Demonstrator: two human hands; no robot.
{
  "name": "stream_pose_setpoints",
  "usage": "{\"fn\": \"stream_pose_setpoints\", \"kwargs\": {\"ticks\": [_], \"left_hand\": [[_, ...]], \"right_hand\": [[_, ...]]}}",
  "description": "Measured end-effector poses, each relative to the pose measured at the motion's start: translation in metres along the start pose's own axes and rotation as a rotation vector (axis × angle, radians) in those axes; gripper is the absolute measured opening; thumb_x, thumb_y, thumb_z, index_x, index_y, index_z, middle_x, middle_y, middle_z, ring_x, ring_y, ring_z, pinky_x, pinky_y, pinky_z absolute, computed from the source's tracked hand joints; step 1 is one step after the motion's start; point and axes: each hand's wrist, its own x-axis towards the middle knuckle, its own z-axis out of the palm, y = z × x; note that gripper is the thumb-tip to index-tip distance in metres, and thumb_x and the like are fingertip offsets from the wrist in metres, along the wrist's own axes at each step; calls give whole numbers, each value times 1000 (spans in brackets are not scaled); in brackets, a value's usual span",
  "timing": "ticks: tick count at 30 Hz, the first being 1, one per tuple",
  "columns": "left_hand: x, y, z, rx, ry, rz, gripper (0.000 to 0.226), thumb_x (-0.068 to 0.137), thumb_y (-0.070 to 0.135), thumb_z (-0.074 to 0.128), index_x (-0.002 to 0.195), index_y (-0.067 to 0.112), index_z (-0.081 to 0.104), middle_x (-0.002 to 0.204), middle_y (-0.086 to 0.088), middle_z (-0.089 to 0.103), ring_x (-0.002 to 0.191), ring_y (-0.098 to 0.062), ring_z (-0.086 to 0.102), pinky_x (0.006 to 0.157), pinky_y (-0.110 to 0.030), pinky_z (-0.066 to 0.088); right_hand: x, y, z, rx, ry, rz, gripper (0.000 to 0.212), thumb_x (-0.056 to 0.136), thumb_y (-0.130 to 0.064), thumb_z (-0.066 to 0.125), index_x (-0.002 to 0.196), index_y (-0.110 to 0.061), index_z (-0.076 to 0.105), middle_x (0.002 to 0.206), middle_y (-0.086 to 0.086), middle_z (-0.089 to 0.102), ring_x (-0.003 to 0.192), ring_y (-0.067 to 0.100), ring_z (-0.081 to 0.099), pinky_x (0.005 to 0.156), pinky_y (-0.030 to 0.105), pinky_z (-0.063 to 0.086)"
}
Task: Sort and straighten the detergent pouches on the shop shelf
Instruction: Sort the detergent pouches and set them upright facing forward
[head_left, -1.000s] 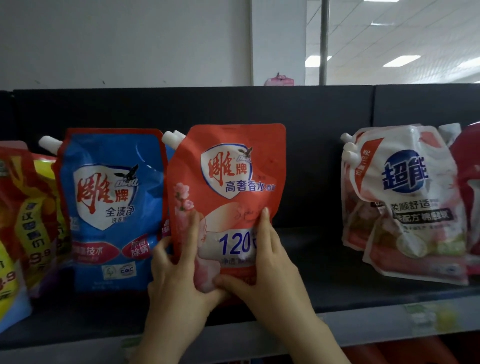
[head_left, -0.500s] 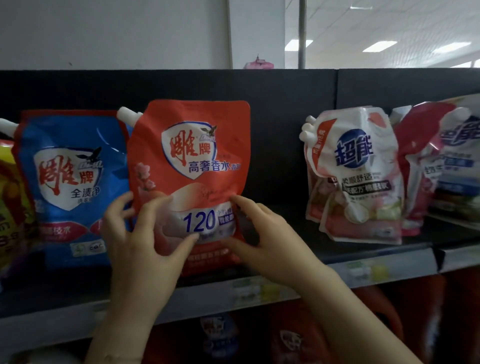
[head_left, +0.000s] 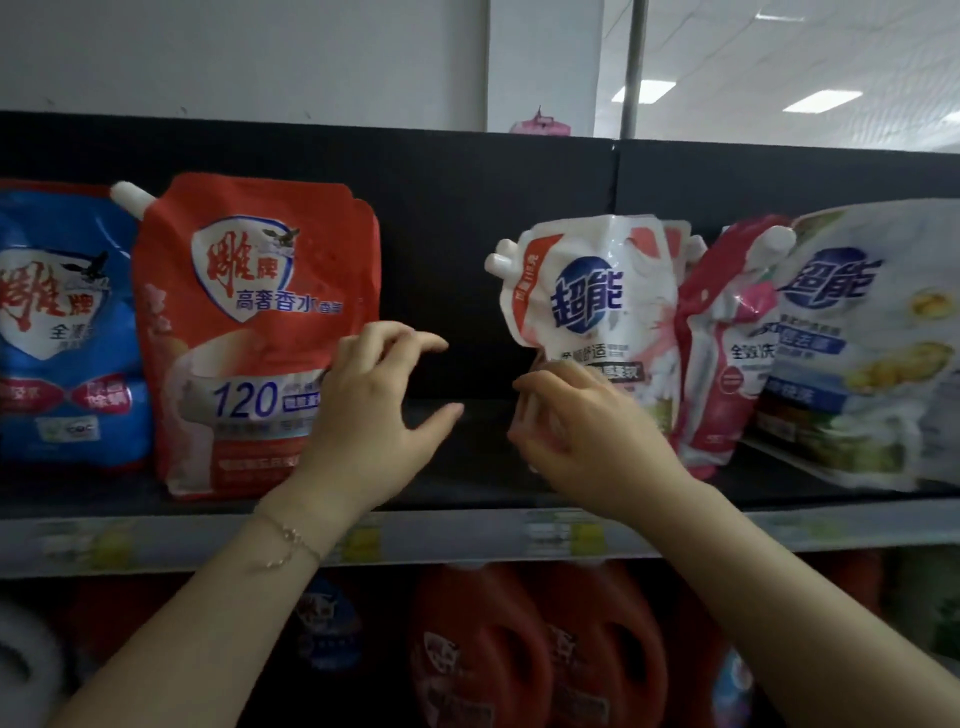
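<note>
White pouch (head_left: 592, 296) stands on the shelf (head_left: 467, 535) right of centre, leaning a little, with its spout (head_left: 501, 262) at the upper left and more pouches of the same kind tucked behind it. The right hand (head_left: 587, 431) is at its lower left corner, fingers (head_left: 524, 415) curled around the bottom edge, so the pouch rises up and to the right out of the grip. That spot is blurred, and how far the fingers wrap cannot be told. Left of it is a bare gap of shelf, and the left hand (head_left: 374, 415) hangs there holding nothing, fingers loosely bent and thumb spread wide. Its back overlaps the lower right edge of the red pouch (head_left: 254, 332); whether it touches cannot be told. The red pouch stands upright, facing front, with a blue pouch (head_left: 62, 332) just beside it at the far left. Right of the white pouch a pink pouch (head_left: 727, 353) leans against it, and a large pouch (head_left: 872, 338) lies tilted at the right edge. A black back panel (head_left: 457, 208) runs behind them all. A thin bracelet (head_left: 291, 540) sits on the left wrist. Yellow tags (head_left: 587, 535) line the near rail of the shelf, and red jugs (head_left: 478, 649) stand below it.
</note>
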Motion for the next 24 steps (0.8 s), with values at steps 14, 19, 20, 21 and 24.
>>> {"fn": "stream_pose_setpoints", "kwargs": {"ticks": [14,19,20,21,24], "left_hand": [[64,41,93,-621,-471,-562,41,90,39,61,123,15,55,117,0,62,100,-10,58,70,-18,45],[73,52,108,-999,-419,-665,13,97,16,52,100,13,64,90,1,71,74,-5,68,56,-15,51],[73,53,111,-1006,-393,-666,14,97,14,52,98,11,65,90,-1,71,74,-7,69,57,-16,53],[73,53,114,-1005,-363,-668,14,97,13,52,98,9,65,91,-3,71,77,-10,69,60,-17,54],[70,52,118,-1015,-248,-689,10,96,10,54,97,7,63,91,-7,70,79,-15,68,64,-20,57]], "right_hand": [[-16,78,-9,-112,-45,170,94,82,-58,61,151,-30,4,159,10,-2,145,33,2,112,49,26],[-18,81,-10,-17,-38,225,104,80,-58,64,152,-29,-4,158,11,2,144,30,8,112,42,26],[-18,81,-9,-37,-55,214,102,81,-59,62,152,-30,-5,158,12,1,144,31,7,113,42,25],[-17,80,-8,-63,-71,201,100,83,-58,60,152,-31,-7,158,14,-2,144,32,6,113,43,24],[-14,79,-4,-80,-87,168,95,85,-54,60,151,-37,-7,157,17,-8,142,34,8,112,46,27]]}}
